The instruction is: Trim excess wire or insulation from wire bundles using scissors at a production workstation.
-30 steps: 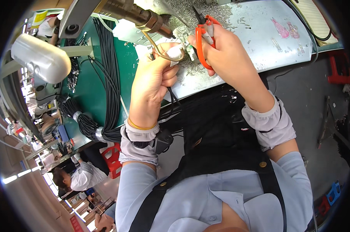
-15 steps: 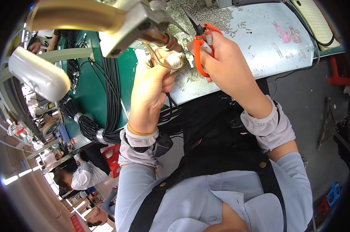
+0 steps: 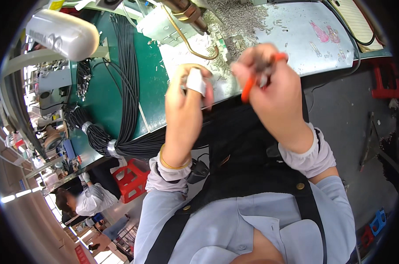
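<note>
My left hand is in front of the machine with its fingers curled in, a white wrap around one digit. What it pinches, if anything, is hidden. To its right my right hand, smeared by motion, grips a pair of orange-handled snips whose blades I cannot make out. Above both hands are the machine's metal nozzle and a bent brass-coloured rod. Small silver metal pins lie heaped behind them on a pale metal sheet.
A thick bundle of black cables runs down the green table and passes under my left wrist. A white lamp-like housing juts in at upper left. Red stools stand on the floor; another person sits at lower left.
Both hands have drawn back from the nozzle toward my body and moved apart. The snips have turned in my right hand. The machine sits higher in the view.
</note>
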Tool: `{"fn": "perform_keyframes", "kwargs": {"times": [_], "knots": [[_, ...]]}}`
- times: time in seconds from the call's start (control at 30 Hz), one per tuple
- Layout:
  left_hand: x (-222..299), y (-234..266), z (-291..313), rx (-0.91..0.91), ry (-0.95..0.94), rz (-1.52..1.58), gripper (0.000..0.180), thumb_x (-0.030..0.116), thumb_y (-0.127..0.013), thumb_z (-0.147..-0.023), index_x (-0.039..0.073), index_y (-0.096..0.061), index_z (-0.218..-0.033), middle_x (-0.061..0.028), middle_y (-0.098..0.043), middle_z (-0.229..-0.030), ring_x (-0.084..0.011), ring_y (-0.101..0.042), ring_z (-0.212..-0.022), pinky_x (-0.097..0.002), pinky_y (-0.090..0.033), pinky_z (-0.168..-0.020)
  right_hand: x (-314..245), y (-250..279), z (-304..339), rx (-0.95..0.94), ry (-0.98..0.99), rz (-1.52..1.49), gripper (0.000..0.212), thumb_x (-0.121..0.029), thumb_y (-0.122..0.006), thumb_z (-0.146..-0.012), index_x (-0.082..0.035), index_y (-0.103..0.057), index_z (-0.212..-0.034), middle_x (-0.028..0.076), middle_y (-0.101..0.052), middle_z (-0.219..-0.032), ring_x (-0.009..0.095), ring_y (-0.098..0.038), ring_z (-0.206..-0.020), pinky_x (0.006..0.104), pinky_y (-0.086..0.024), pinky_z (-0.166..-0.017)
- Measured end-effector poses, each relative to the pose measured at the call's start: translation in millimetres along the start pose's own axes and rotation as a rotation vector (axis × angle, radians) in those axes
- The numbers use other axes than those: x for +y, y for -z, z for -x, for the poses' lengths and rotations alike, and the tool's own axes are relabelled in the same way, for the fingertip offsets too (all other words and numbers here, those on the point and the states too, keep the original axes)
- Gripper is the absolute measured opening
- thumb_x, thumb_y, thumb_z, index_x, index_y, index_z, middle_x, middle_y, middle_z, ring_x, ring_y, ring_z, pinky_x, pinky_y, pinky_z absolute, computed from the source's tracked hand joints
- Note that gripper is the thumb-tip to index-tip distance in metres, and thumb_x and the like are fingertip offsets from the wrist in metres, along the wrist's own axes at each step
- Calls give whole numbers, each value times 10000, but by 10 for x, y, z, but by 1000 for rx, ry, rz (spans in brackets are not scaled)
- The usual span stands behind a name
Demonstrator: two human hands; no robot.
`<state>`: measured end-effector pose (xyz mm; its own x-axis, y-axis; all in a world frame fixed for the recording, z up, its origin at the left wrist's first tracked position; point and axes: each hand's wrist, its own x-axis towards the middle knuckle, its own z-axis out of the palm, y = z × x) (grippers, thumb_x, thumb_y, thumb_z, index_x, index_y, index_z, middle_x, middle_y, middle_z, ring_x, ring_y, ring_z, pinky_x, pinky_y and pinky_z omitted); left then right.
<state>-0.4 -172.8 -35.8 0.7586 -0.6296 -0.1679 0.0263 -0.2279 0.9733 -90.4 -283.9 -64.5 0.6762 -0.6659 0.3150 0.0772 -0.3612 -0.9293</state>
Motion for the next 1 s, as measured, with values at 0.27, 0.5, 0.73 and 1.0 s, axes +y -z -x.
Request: {"fn": "perform_keyframes", "kwargs": {"times": [0.27, 0.5, 0.73, 1.0], "knots": [[-125, 115, 158, -238, 47, 191, 110, 15, -525, -789, -3, -521, -897, -27, -557, -807, -61, -454, -580, -191, -346, -470, 1, 101, 144, -267, -212, -156, 88, 3, -564, -780, -26, -517, -849, 10, -519, -662, 75, -450, -523, 209, -367, -484], [-142, 164, 199, -230, 210, 499, 123, -45, -546, -768, -7, -528, -884, -44, -560, -846, -61, -507, -672, -181, -407, -566, 49, 9, 248, -114, 288, 94, 208, 9, -619, -735, -32, -556, -929, 35, -575, -702, 103, -513, -502, 238, -389, -443], [-219, 98, 294, -69, -184, 179, 174, -106, -570, -735, -25, -524, -882, -42, -537, -845, -61, -523, -747, -150, -411, -617, 157, -23, 280, -62, 514, 173, 218, -17, -644, -738, -26, -576, -945, 33, -601, -690, 79, -559, -551, 206, -404, -432], [-251, 51, 353, -50, -342, -28, 161, -100, -576, -735, -48, -526, -879, -47, -521, -869, -72, -531, -781, -153, -413, -642, 11, 19, 286, -288, -137, -230, 73, -44, -575, -810, 12, -541, -843, 48, -588, -686, 95, -568, -569, 206, -446, -510]]}}
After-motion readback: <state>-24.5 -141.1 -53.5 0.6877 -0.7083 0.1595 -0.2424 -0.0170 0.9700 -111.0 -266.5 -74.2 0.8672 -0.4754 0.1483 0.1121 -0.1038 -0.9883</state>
